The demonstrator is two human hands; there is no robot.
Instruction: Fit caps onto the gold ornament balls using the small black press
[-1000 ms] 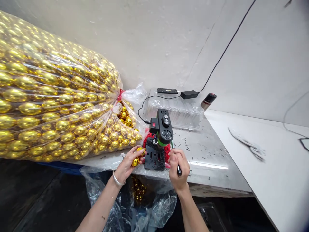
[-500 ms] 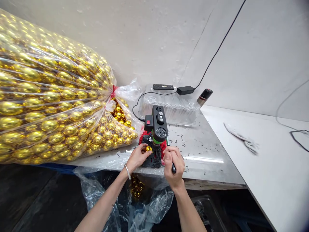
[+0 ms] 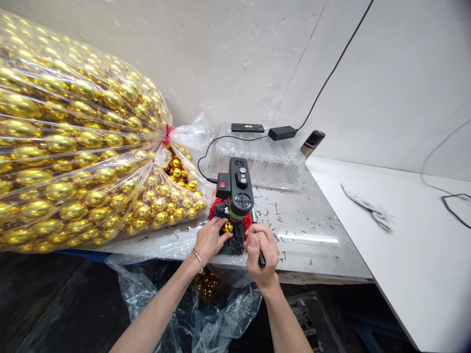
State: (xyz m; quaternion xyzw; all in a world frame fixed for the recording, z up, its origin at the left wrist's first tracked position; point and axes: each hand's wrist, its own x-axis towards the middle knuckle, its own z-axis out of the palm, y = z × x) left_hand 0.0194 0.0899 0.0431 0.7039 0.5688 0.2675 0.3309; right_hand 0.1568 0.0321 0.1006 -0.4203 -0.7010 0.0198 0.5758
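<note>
Between the thumb and fingers of my left hand [image 3: 210, 240] is a small gold ball [image 3: 227, 227], held over the black base under the head of a small black drill press [image 3: 241, 189]. My right hand [image 3: 262, 255] is wrapped round a black handle [image 3: 261, 259] at the right side of the press. Red material [image 3: 248, 222] shows beside the base, which is covered with dark shavings. The ball's underside is hidden.
A large clear bag of gold balls [image 3: 84, 147] fills the left. Behind the press are a clear plastic tray [image 3: 257, 164], a black adapter [image 3: 282, 133] and a bottle [image 3: 312, 143]. A glove [image 3: 368, 206] lies right. Shavings dot the metal table [image 3: 312, 220].
The gold ball has turned in my left hand's fingers. The view has shifted slightly, and my right hand keeps its grip on the handle.
</note>
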